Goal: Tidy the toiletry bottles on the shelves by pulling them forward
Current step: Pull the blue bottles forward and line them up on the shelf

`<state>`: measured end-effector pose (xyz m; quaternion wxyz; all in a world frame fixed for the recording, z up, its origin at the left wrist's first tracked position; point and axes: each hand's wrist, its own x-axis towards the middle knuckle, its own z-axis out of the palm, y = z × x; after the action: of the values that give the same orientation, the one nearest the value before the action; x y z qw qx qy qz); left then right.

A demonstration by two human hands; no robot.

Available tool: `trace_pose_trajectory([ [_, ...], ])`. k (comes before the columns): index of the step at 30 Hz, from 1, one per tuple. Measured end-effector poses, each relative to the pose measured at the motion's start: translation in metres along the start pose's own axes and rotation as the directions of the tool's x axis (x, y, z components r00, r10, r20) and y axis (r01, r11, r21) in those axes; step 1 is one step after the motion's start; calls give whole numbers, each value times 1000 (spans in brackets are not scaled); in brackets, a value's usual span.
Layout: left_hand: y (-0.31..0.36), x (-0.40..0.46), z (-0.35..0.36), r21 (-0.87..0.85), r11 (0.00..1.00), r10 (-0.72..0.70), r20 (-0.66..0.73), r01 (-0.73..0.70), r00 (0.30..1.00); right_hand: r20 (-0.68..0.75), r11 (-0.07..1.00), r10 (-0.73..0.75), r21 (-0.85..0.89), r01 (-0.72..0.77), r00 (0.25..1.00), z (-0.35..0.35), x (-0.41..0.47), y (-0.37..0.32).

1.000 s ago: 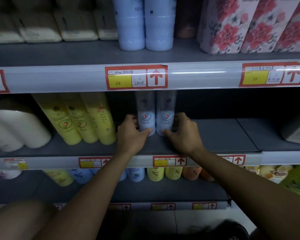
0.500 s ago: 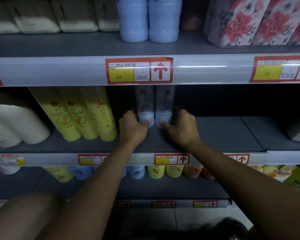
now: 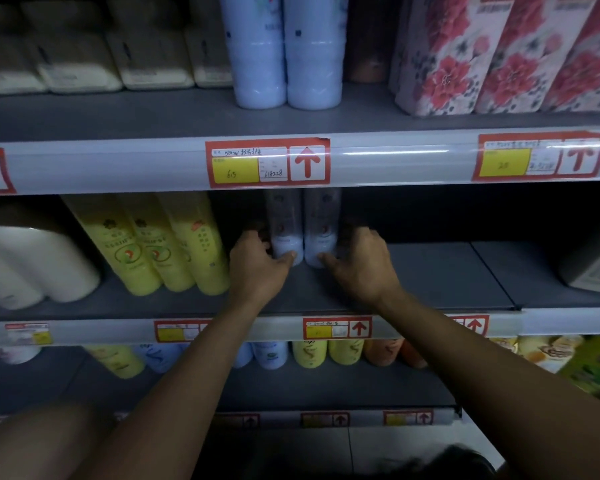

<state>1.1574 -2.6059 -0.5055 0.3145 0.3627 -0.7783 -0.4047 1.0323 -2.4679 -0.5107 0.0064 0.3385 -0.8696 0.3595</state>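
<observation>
Since a second ago, both hands and the two pale bottles they hold have sat slightly farther back on the middle shelf [image 3: 430, 282], more under the shadow of the shelf above, and the camera has tipped up a little, so more of the top shelf shows.

The left hand [image 3: 257, 263] curls around the base of the left pale bottle [image 3: 284, 233], thumb across its front and fingers reaching behind it. The right hand [image 3: 359, 263] grips the right pale bottle [image 3: 321, 233] the same way from the other side. The two bottles stand upright, touching each other, well back from the front edge of the middle shelf, near its centre. Their tops are hidden behind the price rail [image 3: 118, 164] of the shelf above.

Just left of the left hand, three yellow bottles [image 3: 160, 247] stand in a row nearer the front edge, their tops also behind the rail. Farther left are white bottles [image 3: 42, 265]. To the right of the hands the shelf surface is bare grey up to a grey box [image 3: 593, 268] at the right edge.

On the top shelf, two light blue bottles [image 3: 284, 60] stand directly above the pale pair, with cream packs [image 3: 84, 67] to their left and floral cartons [image 3: 499, 57] to their right. A red and yellow price tag [image 3: 267, 162] with an upward arrow sits on the rail below them.

Both forearms cross the front edge of the middle shelf, partly covering its price tags and the small coloured bottles [image 3: 309, 353] on the shelf beneath.
</observation>
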Motion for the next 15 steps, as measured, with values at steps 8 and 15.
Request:
trace_pose_trajectory([
  [8,11,-11,-19,43,995,96,-54,-94,994,-105,999,-49,12,51,993,-23,-19,-12],
  [15,45,-37,-42,31,973,227,28,-228,974,-167,953,-266,100,285,949,-51,-48,-38],
])
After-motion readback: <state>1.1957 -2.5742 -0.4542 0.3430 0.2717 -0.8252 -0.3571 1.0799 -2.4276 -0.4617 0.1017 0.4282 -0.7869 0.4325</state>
